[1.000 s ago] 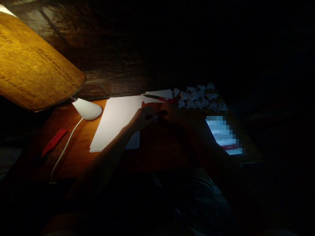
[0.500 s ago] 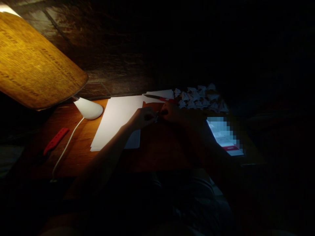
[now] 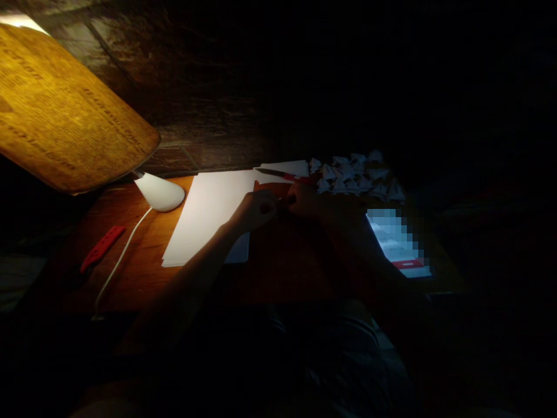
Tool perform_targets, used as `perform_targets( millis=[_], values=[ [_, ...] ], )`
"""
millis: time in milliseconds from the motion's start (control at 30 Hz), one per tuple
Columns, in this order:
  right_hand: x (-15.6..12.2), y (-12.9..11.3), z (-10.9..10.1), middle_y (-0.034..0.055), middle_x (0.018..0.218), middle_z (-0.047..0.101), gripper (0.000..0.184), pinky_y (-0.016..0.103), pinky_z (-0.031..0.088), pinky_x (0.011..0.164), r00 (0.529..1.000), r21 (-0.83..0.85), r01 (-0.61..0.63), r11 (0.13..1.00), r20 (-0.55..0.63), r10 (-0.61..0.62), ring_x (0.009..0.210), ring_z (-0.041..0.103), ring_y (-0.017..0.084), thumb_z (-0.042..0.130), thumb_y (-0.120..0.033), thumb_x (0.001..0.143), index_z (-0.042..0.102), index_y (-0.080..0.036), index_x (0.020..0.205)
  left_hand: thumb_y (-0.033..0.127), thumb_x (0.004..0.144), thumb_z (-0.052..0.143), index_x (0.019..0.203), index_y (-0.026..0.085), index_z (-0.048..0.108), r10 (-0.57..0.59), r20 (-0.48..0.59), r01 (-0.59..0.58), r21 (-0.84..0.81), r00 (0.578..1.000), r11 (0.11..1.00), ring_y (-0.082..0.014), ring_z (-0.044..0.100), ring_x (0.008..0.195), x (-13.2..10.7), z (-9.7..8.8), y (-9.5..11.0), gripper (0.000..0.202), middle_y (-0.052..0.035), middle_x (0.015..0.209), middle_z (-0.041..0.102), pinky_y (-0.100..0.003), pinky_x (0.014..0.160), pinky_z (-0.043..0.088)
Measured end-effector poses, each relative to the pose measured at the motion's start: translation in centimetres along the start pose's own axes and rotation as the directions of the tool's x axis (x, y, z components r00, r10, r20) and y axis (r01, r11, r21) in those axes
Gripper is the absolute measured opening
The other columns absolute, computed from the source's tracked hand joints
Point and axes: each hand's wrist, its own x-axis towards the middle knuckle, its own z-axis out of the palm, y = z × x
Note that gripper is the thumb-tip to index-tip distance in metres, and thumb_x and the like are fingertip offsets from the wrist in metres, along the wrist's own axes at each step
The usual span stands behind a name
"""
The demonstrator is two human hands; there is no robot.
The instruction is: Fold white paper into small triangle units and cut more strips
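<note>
The scene is dark, lit by one lamp. My left hand (image 3: 255, 210) and my right hand (image 3: 304, 200) meet over the wooden table (image 3: 143, 273), fingers pinched together on a small piece I can barely see, probably folded paper. A stack of white paper sheets (image 3: 204, 217) lies just left of my left hand. Behind my right hand sits a heap of several small folded white paper pieces (image 3: 354, 174). Scissors with a red handle (image 3: 282, 175) rest on a sheet just beyond my hands.
A lamp with a large yellow-brown shade (image 3: 65, 116) and a white base (image 3: 160, 193) stands at the left, its white cord (image 3: 119, 258) running toward me. A red strip-like object (image 3: 102, 248) lies at the far left. A lit phone screen (image 3: 398, 244) lies right.
My hands have stayed together, with only small finger movements. The view has drifted slightly.
</note>
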Motion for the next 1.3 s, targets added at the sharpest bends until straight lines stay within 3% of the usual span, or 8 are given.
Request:
perform_targets(
  millis=[133,233,400,600,700,900,1067,1300],
  values=[
    [-0.1,-0.4,-0.3,0.012,0.09,0.077,0.01,0.03,0.048,0.069,0.999,0.008,-0.003,1.0,0.033,0.002,0.078,0.067,0.019,0.074,-0.013,0.079,0.084,-0.011,0.079,0.018,0.082,0.066,0.071,0.019,0.071,-0.015,0.014,0.015,-0.009,1.0,1.0,-0.0199,0.075,0.091,0.1,0.0,0.3,0.012,-0.0066,0.096,0.077,-0.035,0.084,0.06],
    [-0.3,-0.9,-0.6,0.0098,0.08,0.076,0.008,0.029,0.046,0.065,0.998,0.03,-0.032,0.999,0.057,0.031,0.073,0.066,0.018,0.075,-0.013,0.079,0.083,-0.011,0.078,0.017,0.079,0.068,0.079,0.019,0.071,-0.064,-0.01,0.063,-0.059,0.998,0.996,-0.0189,0.073,0.091,0.2,0.2,0.1,0.003,-0.0053,0.096,0.076,-0.033,0.083,0.06],
    [-0.3,-1.5,-1.0,0.0115,0.08,0.077,0.008,0.029,0.042,0.06,0.99,-0.003,-0.114,0.994,0.081,0.113,0.068,0.065,0.018,0.075,-0.011,0.077,0.082,-0.01,0.08,0.014,0.075,0.069,0.092,0.019,0.066,-0.204,-0.044,0.195,-0.146,0.978,0.97,-0.0137,0.065,0.074,0.6,1.3,-1.6,0.019,-0.001,0.083,0.069,-0.024,0.065,0.054],
    [0.1,-1.3,-1.0,0.0127,0.084,0.08,0.017,0.028,0.045,0.063,0.991,0.014,-0.093,0.996,0.102,0.091,0.069,0.068,0.017,0.07,-0.004,0.077,0.085,-0.008,0.085,0.014,0.075,0.073,0.09,0.02,0.067,-0.039,0.014,0.041,-0.138,0.999,0.99,-0.0194,0.069,0.099,0.8,1.6,-3.4,0.017,-0.0078,0.107,0.07,-0.035,0.086,0.062],
    [0.3,-1.0,-1.0,0.0117,0.087,0.081,0.022,0.028,0.049,0.067,0.992,0.037,-0.064,0.997,0.115,0.059,0.075,0.07,0.019,0.07,-0.001,0.074,0.086,-0.01,0.085,0.017,0.078,0.074,0.091,0.019,0.07,-0.037,-0.003,0.036,-0.118,0.999,0.992,-0.021,0.07,0.103,0.6,1.4,-3.6,0.013,-0.0084,0.11,0.07,-0.039,0.091,0.062],
    [0.4,-0.6,-1.1,0.0108,0.088,0.082,0.024,0.027,0.051,0.07,0.991,0.049,-0.031,0.998,0.13,0.025,0.074,0.07,0.018,0.069,-0.001,0.073,0.087,-0.012,0.087,0.017,0.077,0.076,0.087,0.016,0.075,-0.082,0.073,0.091,-0.137,0.994,0.986,-0.0242,0.07,0.107,0.8,1.0,-3.4,0.011,-0.0121,0.117,0.071,-0.044,0.094,0.063],
    [0.6,-0.6,-1.1,0.0111,0.088,0.083,0.029,0.029,0.052,0.071,0.988,0.035,-0.027,0.999,0.155,0.022,0.076,0.07,0.02,0.067,-0.001,0.072,0.088,-0.012,0.089,0.019,0.068,0.086,0.083,0.016,0.075,-0.135,0.09,0.148,-0.157,0.987,0.976,-0.0273,0.069,0.111,1.1,1.0,-3.7,0.019,-0.013,0.121,0.07,-0.048,0.097,0.063],
    [0.5,-0.3,-0.8,0.0116,0.094,0.082,0.029,0.03,0.053,0.077,0.992,0.047,-0.021,0.999,0.129,0.014,0.085,0.07,0.021,0.065,0.001,0.074,0.087,-0.013,0.086,0.02,0.073,0.083,0.085,0.019,0.075,-0.097,0.068,0.106,-0.143,0.993,0.984,-0.0266,0.07,0.111,0.8,0.9,-3.3,0.015,-0.0107,0.117,0.072,-0.048,0.1,0.062]
  ],
)
